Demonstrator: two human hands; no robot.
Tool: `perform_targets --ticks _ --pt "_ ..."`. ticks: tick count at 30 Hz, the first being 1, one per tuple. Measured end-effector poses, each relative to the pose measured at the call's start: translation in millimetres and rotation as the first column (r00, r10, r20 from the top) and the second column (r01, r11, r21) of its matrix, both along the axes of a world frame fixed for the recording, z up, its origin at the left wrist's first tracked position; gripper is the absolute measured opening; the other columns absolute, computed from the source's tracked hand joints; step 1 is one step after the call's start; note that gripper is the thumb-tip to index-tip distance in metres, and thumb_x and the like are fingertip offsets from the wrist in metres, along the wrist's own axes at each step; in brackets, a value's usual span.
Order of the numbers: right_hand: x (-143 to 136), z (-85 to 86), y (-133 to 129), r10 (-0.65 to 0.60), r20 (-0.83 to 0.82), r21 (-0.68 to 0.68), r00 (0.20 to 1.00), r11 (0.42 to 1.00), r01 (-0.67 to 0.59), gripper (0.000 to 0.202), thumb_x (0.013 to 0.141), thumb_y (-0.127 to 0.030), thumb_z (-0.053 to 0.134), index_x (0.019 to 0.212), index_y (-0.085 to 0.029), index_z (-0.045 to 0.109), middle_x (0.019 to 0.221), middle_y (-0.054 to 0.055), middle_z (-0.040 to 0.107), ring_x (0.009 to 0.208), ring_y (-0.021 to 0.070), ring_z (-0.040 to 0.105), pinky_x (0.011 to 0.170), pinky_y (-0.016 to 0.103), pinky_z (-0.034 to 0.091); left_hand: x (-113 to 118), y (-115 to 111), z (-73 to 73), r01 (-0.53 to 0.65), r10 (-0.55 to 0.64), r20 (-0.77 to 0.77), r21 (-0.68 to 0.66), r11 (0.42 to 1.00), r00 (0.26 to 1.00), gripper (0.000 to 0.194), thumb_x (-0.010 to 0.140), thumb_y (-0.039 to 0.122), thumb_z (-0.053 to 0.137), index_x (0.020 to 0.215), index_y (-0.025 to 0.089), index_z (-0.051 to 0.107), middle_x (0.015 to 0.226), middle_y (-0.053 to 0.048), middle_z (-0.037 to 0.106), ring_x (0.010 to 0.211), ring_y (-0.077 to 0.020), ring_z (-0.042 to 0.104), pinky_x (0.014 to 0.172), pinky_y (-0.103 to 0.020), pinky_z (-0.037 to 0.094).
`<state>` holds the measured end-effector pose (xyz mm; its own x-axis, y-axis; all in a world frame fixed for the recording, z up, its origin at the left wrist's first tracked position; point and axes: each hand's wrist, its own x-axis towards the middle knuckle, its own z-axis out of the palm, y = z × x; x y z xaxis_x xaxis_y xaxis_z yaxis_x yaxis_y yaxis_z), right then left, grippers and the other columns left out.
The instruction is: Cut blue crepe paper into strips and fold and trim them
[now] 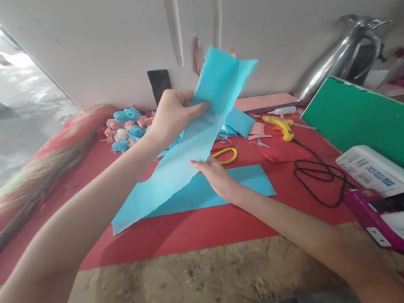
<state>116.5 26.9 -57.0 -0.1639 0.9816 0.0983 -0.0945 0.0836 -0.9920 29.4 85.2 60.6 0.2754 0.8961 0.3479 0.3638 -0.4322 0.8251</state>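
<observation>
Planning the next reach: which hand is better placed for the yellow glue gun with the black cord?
Probably the right hand: it is nearer the yellow glue gun, at the lower edge of the light-blue paper sheet. The left hand pinches that sheet higher up and lies farther left.

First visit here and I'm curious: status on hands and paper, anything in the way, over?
Left hand gripping raised blue paper; right hand at its edge. Second blue sheet flat beneath. Scissors close behind, partly hidden.
</observation>
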Motion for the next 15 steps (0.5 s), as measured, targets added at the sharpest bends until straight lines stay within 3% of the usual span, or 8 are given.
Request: perform_targets --ticks 4,7,9,12,15 --pt "-0.9 3.6 0.6 0.066 -0.101 -0.15 0.993 0.985 -0.081 0.034 0.08 -0.031 0.046 0.11 -0.021 0.059 0.113 0.006 0.067 0.107 0.0228 0.061 0.088 0.039 0.052 2.1 4.0 18.4 -0.02 0.021 -0.011 0.089 0.996 1.0 0.025 0.075 0.021 0.064 0.055 0.013 0.051 0.053 0.005 0.036 0.053 -0.0041 0.032 0.05 -0.02 0.027" --pt "7.0 11.5 -7.4 0.163 -0.137 -0.221 0.977 0.957 -0.19 0.026 0.076 -0.032 0.05 0.095 -0.019 0.064 0.096 0.007 0.072 0.093 0.0238 0.067 0.075 0.037 0.056 -3.5 14.9 20.5 -0.033 0.034 -0.03 0.03 0.999 0.999 0.025 0.075 0.018 0.063 0.054 0.012 0.051 0.051 0.006 0.034 0.052 -0.0025 0.03 0.049 -0.019 0.024" --pt "16.7 17.2 -14.0 0.205 -0.142 -0.254 0.968 0.938 -0.236 0.022 0.074 -0.032 0.054 0.088 -0.019 0.065 0.09 0.005 0.072 0.087 0.0223 0.068 0.073 0.035 0.057 -10.5 24.1 11.5 -0.018 0.017 -0.007 -0.095 0.995 1.0 0.023 0.074 0.019 0.065 0.056 0.012 0.054 0.049 0.006 0.038 0.05 -0.0026 0.033 0.048 -0.018 0.026" --pt "34.4 21.1 -19.5 0.271 -0.112 -0.308 0.956 0.905 -0.293 0.02 0.072 -0.033 0.059 0.082 -0.017 0.066 0.08 0.005 0.072 0.07 0.02 0.068 0.062 0.034 0.057 -23.1 36.8 -16.2 -0.058 0.087 0.116 -0.229 0.972 0.989 0.015 0.067 0.018 0.07 0.06 0.013 0.058 0.049 0.005 0.047 0.044 -0.0036 0.037 0.042 -0.018 0.026" --pt "52.1 17.0 -13.6 0.269 -0.048 -0.321 0.962 0.908 -0.27 0.023 0.074 -0.037 0.062 0.085 -0.017 0.067 0.083 0.007 0.071 0.066 0.0178 0.065 0.052 0.029 0.054 -33.7 44.5 -50.4 0.086 0.019 0.251 -0.401 0.912 0.968 0.018 0.062 0.025 0.075 0.065 0.014 0.062 0.05 0.006 0.055 0.041 -0.0041 0.042 0.039 -0.018 0.03"
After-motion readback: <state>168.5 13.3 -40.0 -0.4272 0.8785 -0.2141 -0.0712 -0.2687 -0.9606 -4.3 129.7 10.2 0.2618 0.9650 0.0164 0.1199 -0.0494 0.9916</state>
